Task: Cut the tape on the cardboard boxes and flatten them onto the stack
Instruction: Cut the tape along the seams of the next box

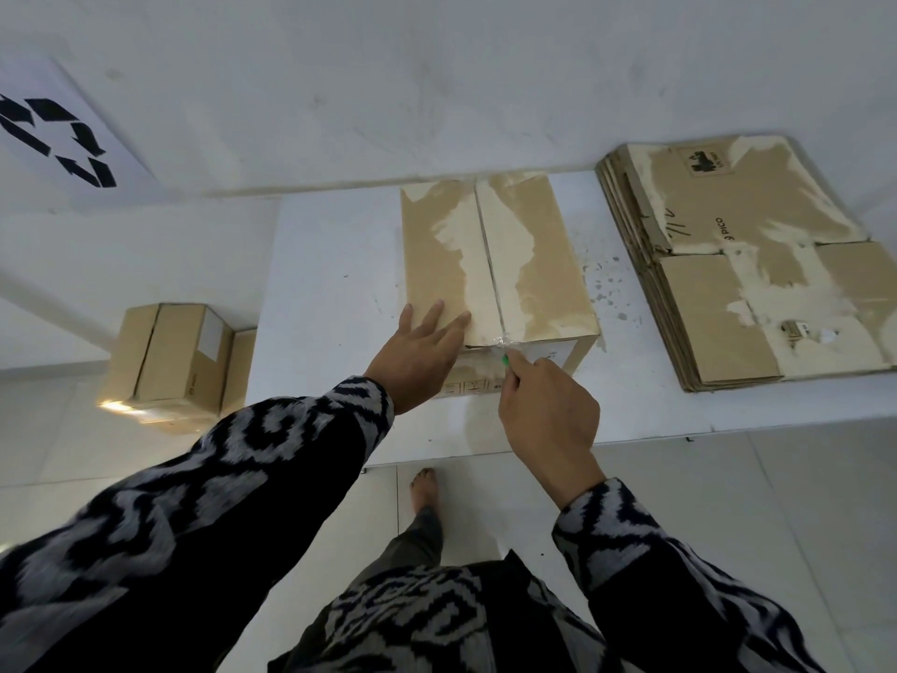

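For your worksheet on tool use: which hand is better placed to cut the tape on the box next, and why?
Right. The right hand grips the green cutter at the taped seam of the box; the left hand lies flat on top, steadying.

A closed brown cardboard box (495, 264) lies on a white table (330, 264), its long side running away from the viewer. Its top flaps meet along a centre seam, and wide pale patches show where the paper surface is torn off. A scrap of clear tape (502, 341) crosses the seam at the near edge. To the right, well apart, a stack of flattened boxes (757, 264) lies flat on the same table, its top sheet equally scarred and printed with black marks. A smaller closed box (177, 354) sits at the left, seemingly on a lower surface beside the table.
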`<action>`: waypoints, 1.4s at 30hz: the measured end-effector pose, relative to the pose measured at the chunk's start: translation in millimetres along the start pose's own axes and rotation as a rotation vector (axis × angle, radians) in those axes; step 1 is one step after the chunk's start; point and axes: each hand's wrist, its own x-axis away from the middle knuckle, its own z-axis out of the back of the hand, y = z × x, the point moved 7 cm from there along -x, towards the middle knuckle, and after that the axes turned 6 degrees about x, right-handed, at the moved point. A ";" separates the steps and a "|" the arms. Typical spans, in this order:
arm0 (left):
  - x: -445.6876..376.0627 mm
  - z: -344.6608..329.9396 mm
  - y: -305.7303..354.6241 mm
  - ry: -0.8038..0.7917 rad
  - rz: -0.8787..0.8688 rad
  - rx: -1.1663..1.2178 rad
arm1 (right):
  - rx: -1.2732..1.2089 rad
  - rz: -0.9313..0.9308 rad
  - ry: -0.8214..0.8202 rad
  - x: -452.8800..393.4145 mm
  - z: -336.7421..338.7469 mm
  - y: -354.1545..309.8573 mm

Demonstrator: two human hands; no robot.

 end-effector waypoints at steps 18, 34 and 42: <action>6.2 -2.5 -10.3 -0.017 0.133 0.350 | -0.583 -0.178 -0.098 29.2 -21.8 50.9; -16.6 -8.1 -31.2 -0.366 0.450 0.299 | -1.054 -0.399 -0.186 28.8 -35.2 60.9; -11.8 -21.4 -38.5 -0.358 0.415 0.361 | -1.044 -0.365 -0.198 20.3 -36.1 60.5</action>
